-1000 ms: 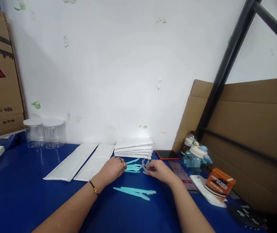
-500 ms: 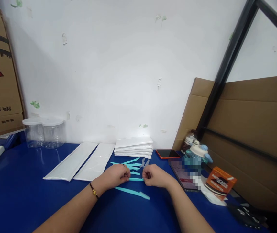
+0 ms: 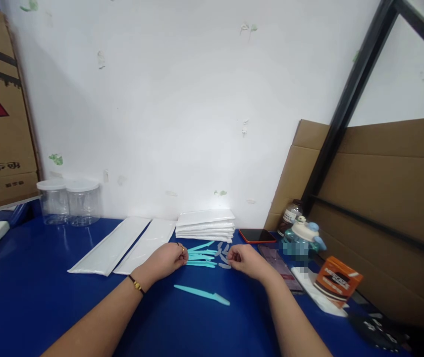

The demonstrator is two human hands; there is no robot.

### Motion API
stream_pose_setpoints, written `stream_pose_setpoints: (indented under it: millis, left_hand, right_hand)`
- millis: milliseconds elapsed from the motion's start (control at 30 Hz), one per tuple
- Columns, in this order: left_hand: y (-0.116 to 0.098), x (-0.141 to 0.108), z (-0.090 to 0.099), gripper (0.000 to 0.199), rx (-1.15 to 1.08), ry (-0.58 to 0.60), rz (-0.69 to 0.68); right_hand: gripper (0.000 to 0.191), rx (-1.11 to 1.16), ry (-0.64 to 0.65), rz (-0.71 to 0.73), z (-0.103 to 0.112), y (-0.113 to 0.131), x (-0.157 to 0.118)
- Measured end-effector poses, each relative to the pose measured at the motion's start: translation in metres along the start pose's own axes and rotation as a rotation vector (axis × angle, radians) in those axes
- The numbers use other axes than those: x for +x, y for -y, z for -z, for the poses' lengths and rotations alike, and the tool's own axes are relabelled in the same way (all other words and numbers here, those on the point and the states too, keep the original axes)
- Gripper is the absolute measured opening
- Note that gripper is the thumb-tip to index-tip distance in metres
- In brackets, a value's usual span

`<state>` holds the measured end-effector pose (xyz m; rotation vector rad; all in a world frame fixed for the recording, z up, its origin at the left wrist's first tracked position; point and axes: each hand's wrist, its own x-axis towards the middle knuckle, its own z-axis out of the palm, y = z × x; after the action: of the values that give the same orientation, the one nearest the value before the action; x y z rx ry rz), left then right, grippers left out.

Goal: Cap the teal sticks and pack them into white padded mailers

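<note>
My left hand (image 3: 173, 259) is closed in a pinch on the handle end of a teal eyebrow razor (image 3: 201, 264), which lies at the near side of a small row of similar razors (image 3: 202, 253). My right hand (image 3: 245, 262) has its fingers curled together just beside several small clear blade caps (image 3: 224, 266). Whether it grips one of them is hidden by the fingers. Nearer to me, one more teal razor (image 3: 201, 293) lies alone on the blue table, its wider blade end pointing right.
Behind the razors is a stack of white packets (image 3: 205, 225), with two long white packets (image 3: 110, 245) to its left. Two clear jars (image 3: 83, 203) stand by the wall. At right are phones (image 3: 257, 235), a teal bottle (image 3: 301, 238) and an orange box (image 3: 338, 281).
Both hands have moved apart and slightly away from me. The razor between them now lies alongside the row, and more clear caps show by my right hand.
</note>
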<state>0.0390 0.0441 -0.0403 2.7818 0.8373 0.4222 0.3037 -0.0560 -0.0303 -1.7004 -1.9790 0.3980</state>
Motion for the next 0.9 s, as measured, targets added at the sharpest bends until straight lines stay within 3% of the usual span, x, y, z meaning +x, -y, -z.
stream_pose_setpoints:
  millis: [67, 100, 167, 233, 300, 400, 467, 633, 767, 900]
  left_hand:
    - [-0.001, -0.001, 0.003, 0.013, -0.022, -0.054, 0.026]
    - [-0.005, -0.002, 0.005, 0.015, -0.046, -0.082, 0.028]
    - [-0.016, -0.005, 0.008, 0.018, -0.113, -0.084, 0.0]
    - [-0.028, -0.008, 0.009, 0.022, -0.175, 0.005, -0.051]
    - [-0.037, -0.01, 0.007, 0.025, -0.205, 0.122, -0.087]
    - [-0.041, -0.011, 0.001, 0.018, -0.235, 0.25, -0.07]
    - [-0.039, -0.01, -0.002, 0.014, -0.221, 0.258, -0.046]
    - [-0.028, -0.008, 0.001, 0.014, -0.084, 0.167, -0.055]
    - [-0.02, -0.008, 0.005, 0.015, -0.05, 0.11, -0.027]
    - [-0.019, -0.006, 0.011, 0.022, -0.04, 0.032, -0.013]
  right_hand:
    - [0.008, -0.013, -0.039, 0.021, 0.002, 0.005, -0.002]
    - [0.011, 0.008, -0.001, 0.041, 0.001, 0.009, -0.003]
    - [0.018, 0.078, 0.201, 0.077, -0.004, 0.017, -0.005]
    - [0.022, 0.111, 0.411, 0.087, -0.012, 0.023, -0.007]
    - [0.021, 0.103, 0.492, 0.077, -0.02, 0.026, -0.007]
    - [0.017, 0.105, 0.436, 0.045, -0.027, 0.026, -0.004]
    - [0.018, 0.135, 0.396, 0.021, -0.027, 0.024, -0.002]
    - [0.014, 0.164, 0.317, -0.021, -0.013, 0.009, -0.001]
    - [0.012, 0.086, 0.09, -0.12, -0.001, -0.005, 0.002]
    - [0.013, -0.05, -0.083, -0.039, 0.005, -0.004, 0.004]
